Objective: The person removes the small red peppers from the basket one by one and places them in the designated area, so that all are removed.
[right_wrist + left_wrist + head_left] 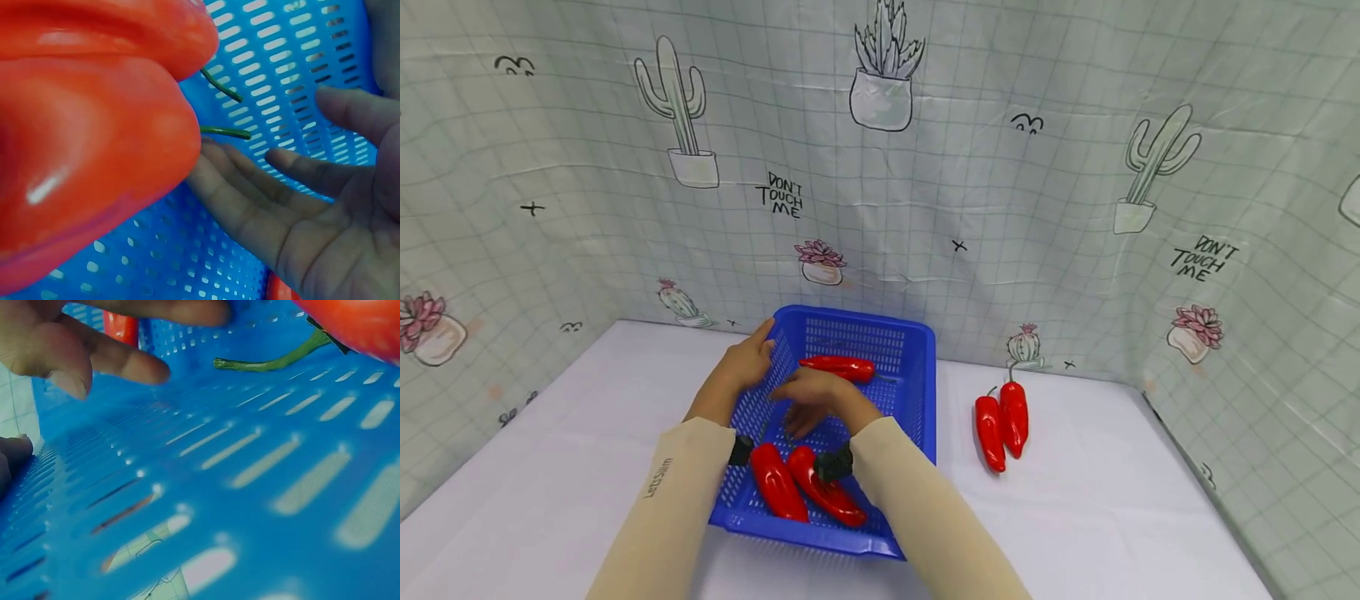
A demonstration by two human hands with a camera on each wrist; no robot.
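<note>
My left hand [747, 358] rests at the left side of the blue basket [805, 537], high up near the rim; I cannot tell whether its fingers curl round the edge. My right hand [808, 396] is down inside, holding nothing, its fingers loose and spread. Two red peppers [778, 483] lie side by side in the near end, their green stems [226, 132] pointing towards my right hand, whose fingertips are right by one pepper's end; whether they touch it I cannot tell. A third pepper [850, 367] lies crosswise in the far end, just beyond that hand. Two more peppers [989, 433] lie close together on the white table [1090, 492], to the right of the basket.
</note>
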